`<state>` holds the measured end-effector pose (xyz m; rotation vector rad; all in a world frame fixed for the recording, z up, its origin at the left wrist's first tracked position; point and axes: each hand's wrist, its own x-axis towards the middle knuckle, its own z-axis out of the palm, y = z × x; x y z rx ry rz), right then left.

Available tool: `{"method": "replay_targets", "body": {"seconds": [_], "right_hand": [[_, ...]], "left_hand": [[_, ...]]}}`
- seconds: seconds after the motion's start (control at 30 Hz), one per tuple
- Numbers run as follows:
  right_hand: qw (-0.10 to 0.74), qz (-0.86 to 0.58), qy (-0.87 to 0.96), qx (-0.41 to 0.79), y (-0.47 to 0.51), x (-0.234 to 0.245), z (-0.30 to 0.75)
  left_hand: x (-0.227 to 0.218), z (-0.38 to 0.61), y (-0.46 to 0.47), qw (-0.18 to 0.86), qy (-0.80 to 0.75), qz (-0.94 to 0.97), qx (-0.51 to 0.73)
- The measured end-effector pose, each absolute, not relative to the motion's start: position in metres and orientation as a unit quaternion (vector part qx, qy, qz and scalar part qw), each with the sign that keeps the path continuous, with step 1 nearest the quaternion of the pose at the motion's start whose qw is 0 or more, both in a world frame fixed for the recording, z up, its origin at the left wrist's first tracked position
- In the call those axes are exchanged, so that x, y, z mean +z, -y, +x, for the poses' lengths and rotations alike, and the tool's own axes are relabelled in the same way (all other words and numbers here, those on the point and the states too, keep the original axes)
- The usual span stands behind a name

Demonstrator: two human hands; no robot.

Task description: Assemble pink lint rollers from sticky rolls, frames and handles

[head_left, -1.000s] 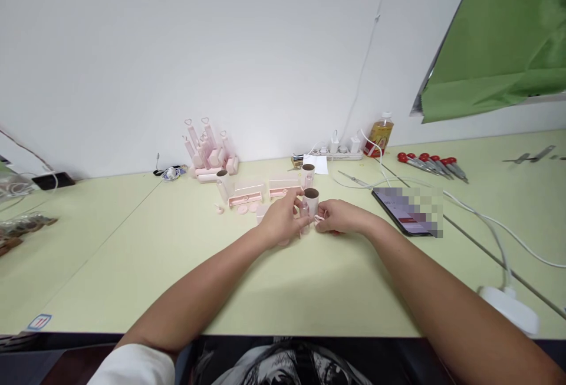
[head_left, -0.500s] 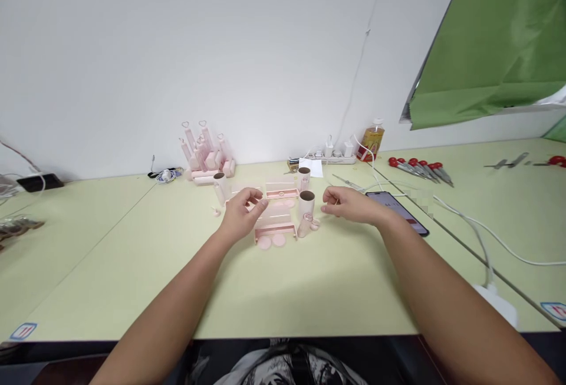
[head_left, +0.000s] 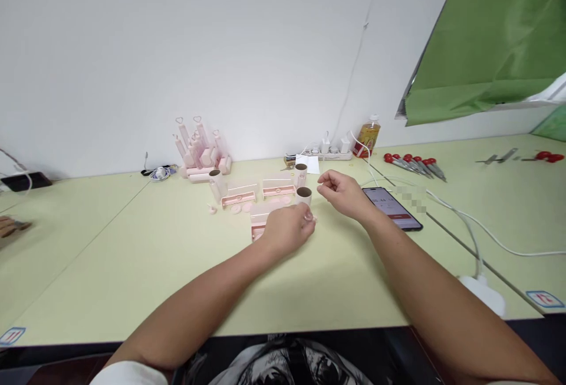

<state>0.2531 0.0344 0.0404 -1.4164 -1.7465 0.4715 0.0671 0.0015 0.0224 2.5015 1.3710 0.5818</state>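
Grip of the left hand (head_left: 287, 229): fingers curled down and closed, it seems, on a small pink piece (head_left: 309, 217) at their tips, though the piece is too small for us to be sure. We see this hand low over the pale green worktop (head_left: 132, 243), covering part of a pink tray (head_left: 257, 220). Just beyond its fingertips stands an upright pink tube (head_left: 303, 195) with a brown inside.

Our right hand (head_left: 342, 193) hovers just right of that tube, off the surface, thumb and forefinger pinched together. We make out nothing between them. Near the right wrist lies a phone (head_left: 391, 208), screen up.

Behind the hands sit two more pink trays (head_left: 239, 197) and a second tube (head_left: 300, 173). Further back, by the white wall, we see a cluster of pink towers (head_left: 198, 146), a power strip (head_left: 329, 152) and a bottle (head_left: 368, 136) of amber liquid. Red-handled screwdrivers (head_left: 411, 164) lie to the right, and a green cloth (head_left: 486, 37) hangs above them.
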Motion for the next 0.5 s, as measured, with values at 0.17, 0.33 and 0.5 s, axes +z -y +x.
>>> {"method": "replay_targets", "body": {"seconds": [0.17, 0.33, 0.5], "right_hand": [[0.398, -0.483, 0.760, 0.173, -0.035, 0.034, 0.246], [0.377, -0.428, 0.800, 0.187, -0.036, 0.025, 0.240], [0.366, -0.436, 0.800, 0.191, -0.040, 0.019, 0.239]], "left_hand": [[0.028, 0.056, -0.021, 0.191, -0.513, 0.804, 0.233], [0.026, 0.056, -0.022, 0.205, -0.524, 0.797, 0.220], [0.028, 0.058, -0.027, 0.207, -0.544, 0.789, 0.197]]}}
